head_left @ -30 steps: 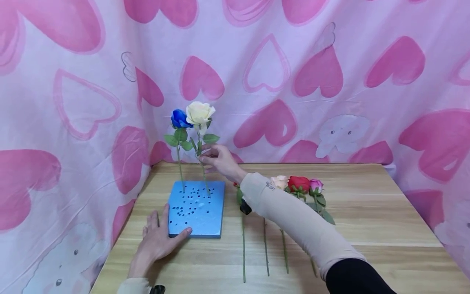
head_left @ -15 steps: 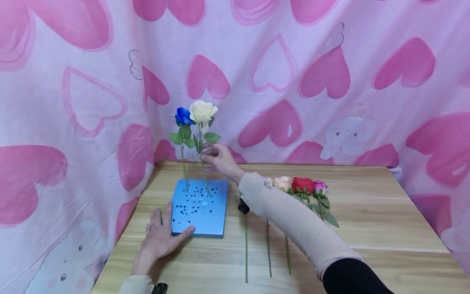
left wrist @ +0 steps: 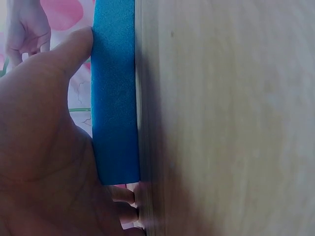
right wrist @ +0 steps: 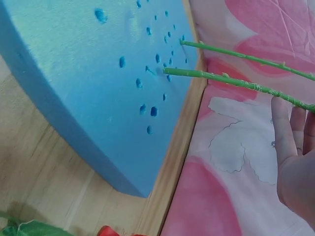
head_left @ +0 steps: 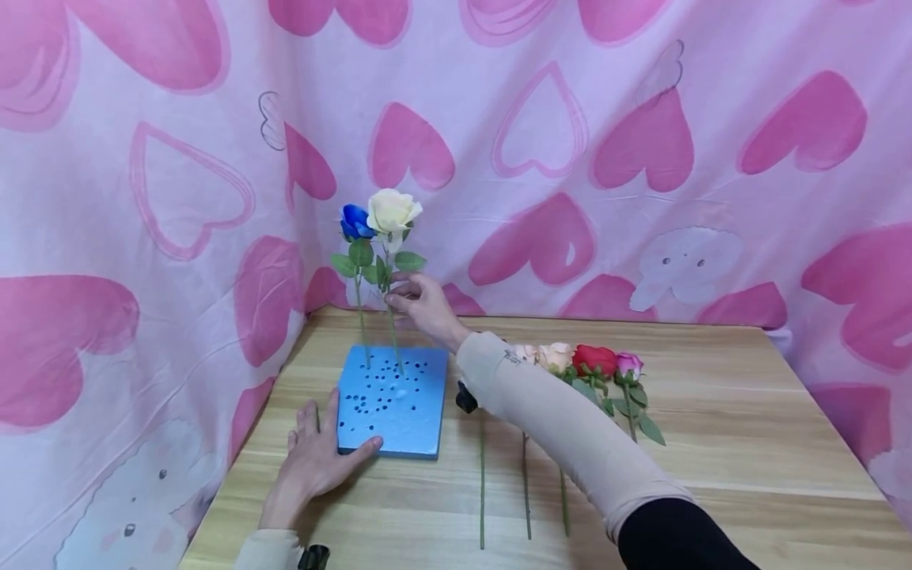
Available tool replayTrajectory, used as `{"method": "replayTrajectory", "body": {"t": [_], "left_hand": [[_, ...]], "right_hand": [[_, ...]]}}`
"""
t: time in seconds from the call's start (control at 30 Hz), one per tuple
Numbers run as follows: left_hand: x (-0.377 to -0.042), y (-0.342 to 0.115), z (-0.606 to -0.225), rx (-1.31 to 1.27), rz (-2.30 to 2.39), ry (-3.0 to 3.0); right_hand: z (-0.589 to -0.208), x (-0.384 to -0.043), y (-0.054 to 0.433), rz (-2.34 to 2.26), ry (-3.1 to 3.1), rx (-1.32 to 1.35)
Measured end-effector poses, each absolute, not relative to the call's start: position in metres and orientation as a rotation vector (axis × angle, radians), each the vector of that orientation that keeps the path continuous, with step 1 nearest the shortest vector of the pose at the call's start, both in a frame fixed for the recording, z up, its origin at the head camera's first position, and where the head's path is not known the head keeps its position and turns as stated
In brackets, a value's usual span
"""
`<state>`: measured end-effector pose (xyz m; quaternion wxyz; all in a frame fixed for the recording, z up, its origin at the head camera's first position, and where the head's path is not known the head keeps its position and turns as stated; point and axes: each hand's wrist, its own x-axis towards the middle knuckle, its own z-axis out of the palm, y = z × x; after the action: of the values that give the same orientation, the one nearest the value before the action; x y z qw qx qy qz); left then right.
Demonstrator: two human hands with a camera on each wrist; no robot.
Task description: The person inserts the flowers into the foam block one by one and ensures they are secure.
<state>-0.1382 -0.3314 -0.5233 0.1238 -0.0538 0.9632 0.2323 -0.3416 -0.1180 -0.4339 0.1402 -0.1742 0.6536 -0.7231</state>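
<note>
In the head view, we see the right arm (head_left: 570,435) reach in from the bottom right corner, slanting up and to the left, with its light sleeve passing over some of the flowers that lie on the wooden surface (head_left: 748,443). At the end of it, the right hand (head_left: 427,311) pinches the green stem of the white rose (head_left: 392,212) between thumb and fingers, partway up, just under the leaves. The white rose stands almost straight up over the back part of the blue board (head_left: 392,443), which is full of little holes. From the right wrist, we see the stem's bottom end right at those holes, but we cannot tell how deep it goes. The blue rose (head_left: 356,222) stands in the board too, just to the left of the white one. The left hand (head_left: 313,467) is spread wide at the board's near left corner: its thumb reaches along the front edge and touches it, and the other fingers point away from us by the left side. A red rose (head_left: 594,360) and a pink rose (head_left: 629,364) lie to the right of the board.
</note>
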Motion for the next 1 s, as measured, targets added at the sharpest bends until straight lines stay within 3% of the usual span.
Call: {"method": "replayTrajectory", "body": {"t": [1.0], "left_hand": [[-0.137,-0.332,-0.523,-0.166,0.673,2.804]], "right_hand": [[-0.433,-0.343,-0.141,-2.094,1.987,-0.585]]}}
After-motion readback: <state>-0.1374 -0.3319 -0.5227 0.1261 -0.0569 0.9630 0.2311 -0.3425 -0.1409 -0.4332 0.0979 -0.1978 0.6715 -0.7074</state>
